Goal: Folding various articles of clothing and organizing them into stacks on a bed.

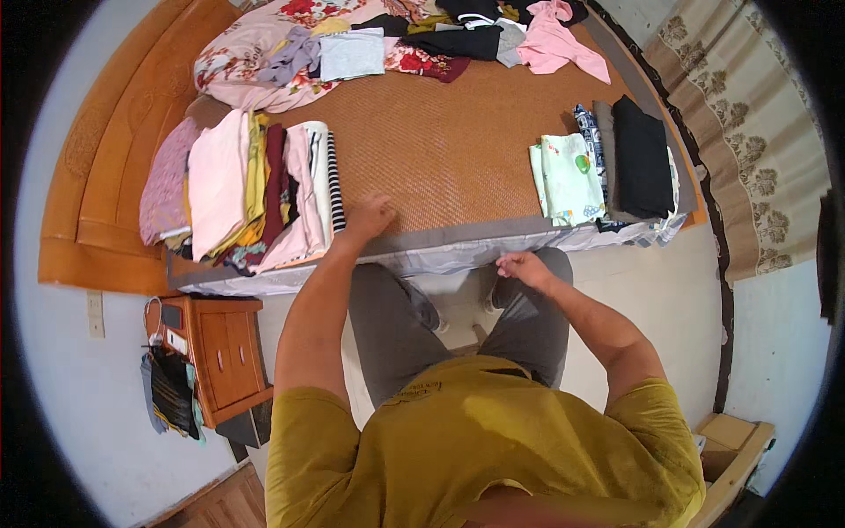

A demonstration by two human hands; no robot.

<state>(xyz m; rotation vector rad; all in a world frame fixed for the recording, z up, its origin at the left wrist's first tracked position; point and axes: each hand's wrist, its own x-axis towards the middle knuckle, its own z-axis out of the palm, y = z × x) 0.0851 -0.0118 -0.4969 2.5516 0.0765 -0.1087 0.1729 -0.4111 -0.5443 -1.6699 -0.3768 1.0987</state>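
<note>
My left hand (374,216) rests at the front edge of the brown woven bed mat (431,141), its fingers curled and nothing seen in them. Just left of it stands a row of folded clothes, ending in a black-and-white striped garment (336,185) beside a white one (318,167). My right hand (523,267) hangs in front of the bed above my right knee, fingers curled together, with nothing visible in it. Nearest to it on the bed is a folded pale green printed garment (568,180), beside a folded black one (641,158).
Loose clothes lie across the far side, including a pink garment (563,40), a light grey folded piece (352,55) and a floral quilt (238,57). A wooden headboard (114,158) and nightstand (224,356) are at left. A patterned curtain (739,132) hangs at right.
</note>
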